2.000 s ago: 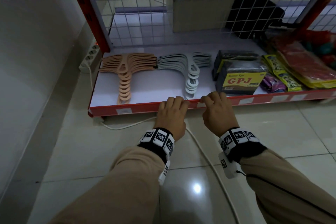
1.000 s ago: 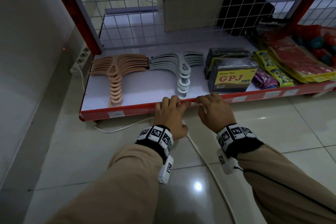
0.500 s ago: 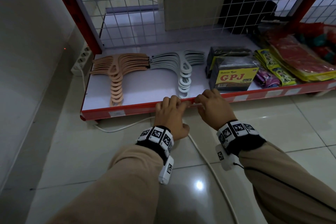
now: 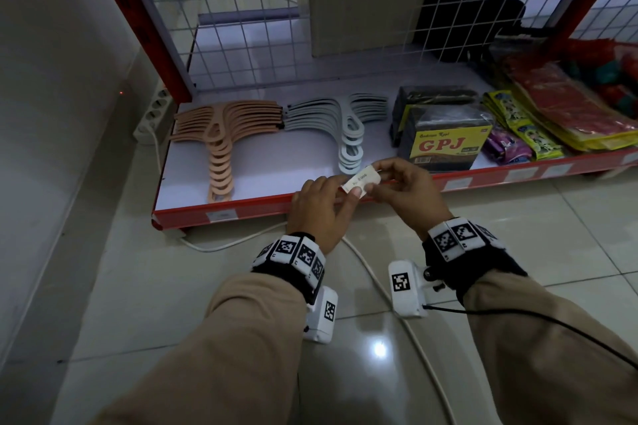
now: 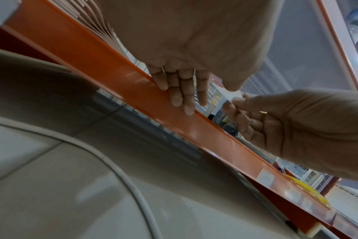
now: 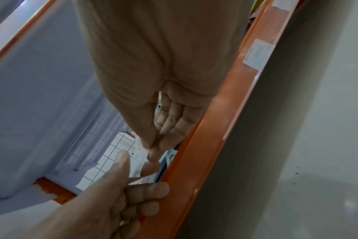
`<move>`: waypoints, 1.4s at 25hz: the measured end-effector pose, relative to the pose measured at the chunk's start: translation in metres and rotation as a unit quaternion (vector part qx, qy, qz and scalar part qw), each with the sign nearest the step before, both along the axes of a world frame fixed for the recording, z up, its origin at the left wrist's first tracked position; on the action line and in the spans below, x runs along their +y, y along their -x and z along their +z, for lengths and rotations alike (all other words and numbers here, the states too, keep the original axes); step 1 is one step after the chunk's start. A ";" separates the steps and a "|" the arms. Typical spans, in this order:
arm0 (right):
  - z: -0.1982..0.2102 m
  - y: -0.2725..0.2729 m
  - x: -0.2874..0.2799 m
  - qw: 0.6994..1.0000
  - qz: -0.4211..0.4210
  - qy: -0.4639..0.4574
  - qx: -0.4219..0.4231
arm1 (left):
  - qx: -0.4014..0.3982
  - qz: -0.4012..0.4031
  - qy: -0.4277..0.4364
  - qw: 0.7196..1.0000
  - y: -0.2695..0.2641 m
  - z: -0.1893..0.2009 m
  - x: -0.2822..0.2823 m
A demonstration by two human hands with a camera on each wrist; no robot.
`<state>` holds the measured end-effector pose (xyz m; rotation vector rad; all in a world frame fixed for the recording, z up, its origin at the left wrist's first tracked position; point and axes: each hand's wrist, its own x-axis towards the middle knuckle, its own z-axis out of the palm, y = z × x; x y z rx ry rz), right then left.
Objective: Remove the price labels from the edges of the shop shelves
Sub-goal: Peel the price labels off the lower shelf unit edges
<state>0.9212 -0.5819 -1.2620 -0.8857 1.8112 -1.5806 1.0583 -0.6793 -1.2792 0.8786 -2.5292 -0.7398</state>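
Price label, a small white slip with faint print, sits just above the red front edge of the bottom shelf, centre of the head view, free of the strip. My right hand pinches its right end between thumb and forefinger, and my left hand has its thumb and forefinger at the left end; the other left fingers lie fairly straight against the orange-red rail. I judge I hold it at both ends to keep the thin paper flat and untorn once it is out of the clear channel, and I keep the left fingers on the rail to steady myself low to the floor.

More labels remain on this edge: one toward lower left, several to the right, so the task looks only partly done.

The shelf itself holds the stock: stacked tan hangers at left, grey hangers beside them, a dark GPJ pack, then coloured sachets at right. Behind the wire grid stands a box.
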 end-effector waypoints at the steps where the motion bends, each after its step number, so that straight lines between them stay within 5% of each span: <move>1: -0.002 -0.002 0.000 1.000 0.009 -0.005 0.002 | -0.005 -0.004 0.005 1.000 -0.001 0.000 -0.001; 5: -0.005 -0.004 0.002 0.990 0.027 -0.031 0.133 | -0.038 -0.006 0.031 0.999 -0.001 -0.002 -0.002; 11: 0.006 0.008 0.010 0.928 0.043 -0.114 0.353 | -0.075 -0.006 0.075 0.994 -0.001 0.001 0.001; 16: 0.007 0.012 0.010 0.931 0.042 -0.123 0.342 | -0.010 0.002 0.024 1.000 -0.002 0.005 0.002; 27: -0.006 0.018 0.015 0.972 0.060 -0.122 0.189 | -0.054 0.014 0.053 0.997 0.000 0.003 -0.001; 35: 0.010 0.017 0.012 0.926 0.083 -0.095 0.356 | -0.074 -0.008 0.082 0.994 -0.001 0.002 -0.002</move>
